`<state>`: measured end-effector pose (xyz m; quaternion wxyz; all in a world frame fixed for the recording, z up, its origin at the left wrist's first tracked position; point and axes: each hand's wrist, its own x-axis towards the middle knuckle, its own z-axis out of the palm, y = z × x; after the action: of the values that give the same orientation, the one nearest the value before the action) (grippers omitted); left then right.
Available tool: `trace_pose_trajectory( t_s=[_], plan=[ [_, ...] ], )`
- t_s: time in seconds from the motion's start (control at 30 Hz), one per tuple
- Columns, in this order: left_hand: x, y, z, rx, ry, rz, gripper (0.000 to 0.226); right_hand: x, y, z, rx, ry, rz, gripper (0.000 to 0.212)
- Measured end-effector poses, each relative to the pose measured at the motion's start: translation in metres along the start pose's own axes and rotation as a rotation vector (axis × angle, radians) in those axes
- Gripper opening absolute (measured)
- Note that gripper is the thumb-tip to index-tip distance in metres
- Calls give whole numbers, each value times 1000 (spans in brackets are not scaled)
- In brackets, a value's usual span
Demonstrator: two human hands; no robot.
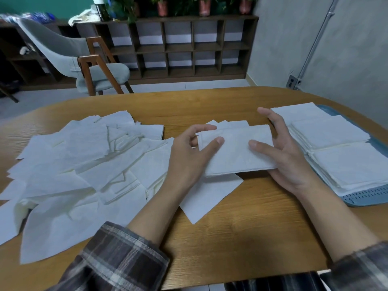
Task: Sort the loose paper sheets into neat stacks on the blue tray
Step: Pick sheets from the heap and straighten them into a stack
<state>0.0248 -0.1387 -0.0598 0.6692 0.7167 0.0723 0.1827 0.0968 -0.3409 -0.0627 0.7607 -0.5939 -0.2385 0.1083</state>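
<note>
Clearly the squaring-up step is in hand: a small bundle of sheets [235, 152] is held above the tabletop [231, 238], between the loose pile [84, 160] on the left and the blue tray [365, 198] on the right; the left grip [189, 156] pinches the bundle's left end, thumb on top and fingers curled behind; the right grip [287, 156] cradles the right end, thumb laid on top, fingers spread along the far edge and beneath. A few corners show just beyond the bundle's far edge; whether they belong to it I cannot tell. Several neat stacks [327, 133] cover most of the tray; only its slotted near rim shows bare. A single sheet [210, 194] lies flat on the tabletop just under the bundle. The next move, as I judge it, calls for carrying the bundle rightward and laying it squarely on one of the stacks without nudging their edges — then a reach to the pile, which is large, so much of the task is left.
</note>
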Motion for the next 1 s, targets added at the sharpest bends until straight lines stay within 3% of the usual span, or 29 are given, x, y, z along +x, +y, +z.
trace_pose_trajectory(
  t_s=[0.07,0.13,0.23,0.37,0.47,0.57,0.63,0.87,1.0],
  plan=[
    [2,-6,0,134,55,74,25,-1,0,-2,37,-57,58,42],
    [2,-11,1,228,35,125,30,-1,2,-4,-109,-43,83,27],
    [1,-19,4,413,-82,199,55,0,8,-7,-382,110,36,28],
    [1,-21,4,656,-195,207,72,5,10,-14,-507,349,-13,33],
    [1,-23,1,676,-353,176,60,6,12,-17,-544,403,-18,34],
    [1,-24,0,656,-460,231,35,4,12,-15,-574,385,-16,32],
    [1,-23,2,616,-501,267,31,4,12,-15,-577,353,-9,31],
    [-6,-12,9,376,-298,351,29,3,10,-9,-577,174,32,18],
    [-9,-11,12,370,-157,545,26,1,7,-3,-494,139,74,25]
  ],
)
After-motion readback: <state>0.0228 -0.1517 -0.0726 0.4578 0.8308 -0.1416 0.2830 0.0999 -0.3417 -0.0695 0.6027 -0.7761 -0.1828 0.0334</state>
